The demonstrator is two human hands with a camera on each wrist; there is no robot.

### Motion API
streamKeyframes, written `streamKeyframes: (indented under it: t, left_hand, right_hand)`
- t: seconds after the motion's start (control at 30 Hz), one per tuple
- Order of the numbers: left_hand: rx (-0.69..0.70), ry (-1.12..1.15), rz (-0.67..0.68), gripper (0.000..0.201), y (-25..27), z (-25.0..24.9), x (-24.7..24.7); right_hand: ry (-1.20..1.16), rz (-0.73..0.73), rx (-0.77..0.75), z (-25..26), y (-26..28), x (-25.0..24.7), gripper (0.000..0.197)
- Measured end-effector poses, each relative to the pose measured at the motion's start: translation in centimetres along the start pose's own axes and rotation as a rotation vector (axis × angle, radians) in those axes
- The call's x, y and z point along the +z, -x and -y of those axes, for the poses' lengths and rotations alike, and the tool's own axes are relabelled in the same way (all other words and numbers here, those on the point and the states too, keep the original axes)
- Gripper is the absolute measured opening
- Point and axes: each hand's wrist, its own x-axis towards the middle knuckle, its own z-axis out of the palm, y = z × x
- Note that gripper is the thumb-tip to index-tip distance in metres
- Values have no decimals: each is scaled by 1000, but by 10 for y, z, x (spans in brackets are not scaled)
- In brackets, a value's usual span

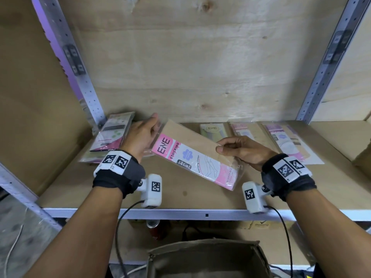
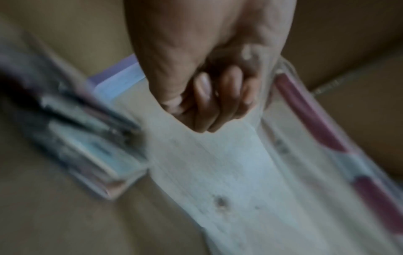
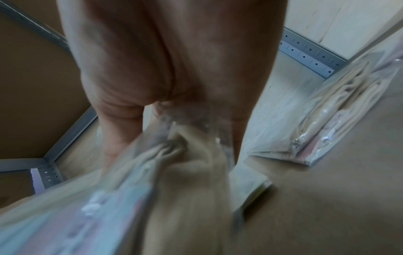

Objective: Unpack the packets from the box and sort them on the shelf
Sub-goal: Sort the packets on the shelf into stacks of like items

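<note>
My right hand [image 1: 221, 146] pinches the right edge of a pink and beige ENE stocking packet [image 1: 192, 157] and holds it tilted above the wooden shelf [image 1: 180, 197]. In the right wrist view the hand [image 3: 174, 77] grips the packet's [image 3: 174, 172] clear wrap. My left hand [image 1: 148, 129] curls round a second, clear-wrapped packet [image 1: 159, 127] beside a pile of packets [image 1: 114, 133] at the shelf's back left. The blurred left wrist view shows the fingers [image 2: 218, 96] curled on that packet's pale face [image 2: 229, 172]. The open cardboard box [image 1: 208, 257] sits below, at the frame's bottom.
Three groups of packets lie along the back right of the shelf: a green one [image 1: 212, 131], a pink one [image 1: 243, 131] and a larger pile [image 1: 285, 141]. Grey metal uprights [image 1: 88, 93] frame the bay. Another cardboard box [image 1: 361, 157] stands at the far right.
</note>
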Motion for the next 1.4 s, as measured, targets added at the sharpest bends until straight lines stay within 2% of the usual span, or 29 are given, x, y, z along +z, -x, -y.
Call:
streamKeyframes:
  t: [0.1, 0.3, 0.4, 0.5, 0.63, 0.77, 0.87, 0.93, 1.07, 1.33, 1.4]
  left_hand:
    - [110, -210, 14, 46, -8, 8, -6]
    - [142, -485, -30, 39, -15, 16, -8]
    - [122, -522, -40, 43, -8, 12, -3]
    - [85, -359, -61, 52, -3, 7, 2]
    - [-70, 133, 58, 32, 6, 0, 12]
    - [-141, 348, 170, 29, 9, -3, 16]
    - [-171, 372, 183, 29, 7, 0, 19]
    - [-152, 285, 145, 34, 4, 3, 18]
    - [0, -47, 79, 47, -3, 14, 12]
    - [235, -599, -15, 51, -11, 25, 7]
    - [257, -717, -41, 50, -13, 28, 5]
  right_hand:
    - [10, -16, -5, -1, 3, -4, 15]
    - [67, -24, 30, 0, 6, -8, 11]
    - [69, -30, 37, 0, 7, -7, 13]
    - [56, -29, 37, 1, 9, -8, 13]
    - [40, -2, 17, -2, 9, -9, 23]
    - [24, 4, 9, -6, 7, -7, 25]
    - [26, 4, 4, -6, 6, -9, 26]
    - [27, 0, 5, -6, 7, -11, 26]
    - [49, -22, 29, -9, 11, -16, 27]
    - [94, -37, 28, -6, 15, -11, 32]
    - [99, -33, 22, -4, 15, -7, 34]
